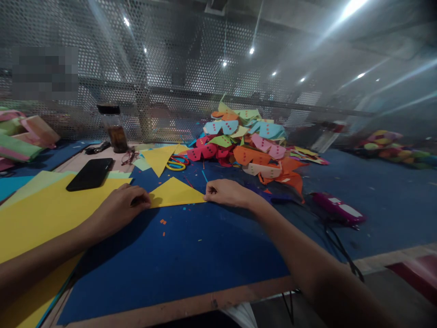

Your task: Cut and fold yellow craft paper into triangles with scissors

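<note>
A yellow paper triangle [175, 192] lies flat on the blue table mat [191, 250]. My left hand [119, 207] is curled, its fingertips pinching the triangle's left corner. My right hand [227, 192] is closed in a pinch on the triangle's right corner. Both forearms reach in from the near edge. A second yellow triangle [157, 159] lies farther back, next to scissors [177, 163] with yellow and red handles.
A heap of folded coloured paper pieces [252, 141] rises behind. Yellow sheets [37, 214] and a black phone [89, 174] lie on the left. A dark jar [116, 130], glasses [128, 157], a pink device [337, 208] with a cord, and a perforated metal wall [191, 68] are also there.
</note>
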A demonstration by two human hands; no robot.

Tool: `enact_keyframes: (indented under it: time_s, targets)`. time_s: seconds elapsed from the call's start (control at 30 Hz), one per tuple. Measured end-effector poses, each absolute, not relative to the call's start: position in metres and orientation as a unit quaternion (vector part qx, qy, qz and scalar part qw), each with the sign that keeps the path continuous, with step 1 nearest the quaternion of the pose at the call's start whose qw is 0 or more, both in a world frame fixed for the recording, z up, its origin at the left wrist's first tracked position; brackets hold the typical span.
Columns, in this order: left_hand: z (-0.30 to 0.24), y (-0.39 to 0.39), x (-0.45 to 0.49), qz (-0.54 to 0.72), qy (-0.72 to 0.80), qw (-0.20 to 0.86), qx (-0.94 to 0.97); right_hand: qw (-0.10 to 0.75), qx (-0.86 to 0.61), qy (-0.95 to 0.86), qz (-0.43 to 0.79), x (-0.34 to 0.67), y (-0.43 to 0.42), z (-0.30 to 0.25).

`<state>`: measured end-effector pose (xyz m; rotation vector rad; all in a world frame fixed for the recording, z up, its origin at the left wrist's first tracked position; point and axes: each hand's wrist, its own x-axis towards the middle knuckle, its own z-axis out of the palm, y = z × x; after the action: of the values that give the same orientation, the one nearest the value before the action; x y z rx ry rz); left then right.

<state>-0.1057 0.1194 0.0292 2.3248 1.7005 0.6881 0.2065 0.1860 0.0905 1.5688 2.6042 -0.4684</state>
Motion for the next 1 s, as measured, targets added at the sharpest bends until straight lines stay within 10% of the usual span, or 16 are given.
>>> enact_keyframes:
  time_s: [1.0]
  targets:
    - [0.029,0.119,-0.106,0.228,0.566,0.081,0.789,0.056,0.511,0.848,-0.129,0.218,0.192,0.092]
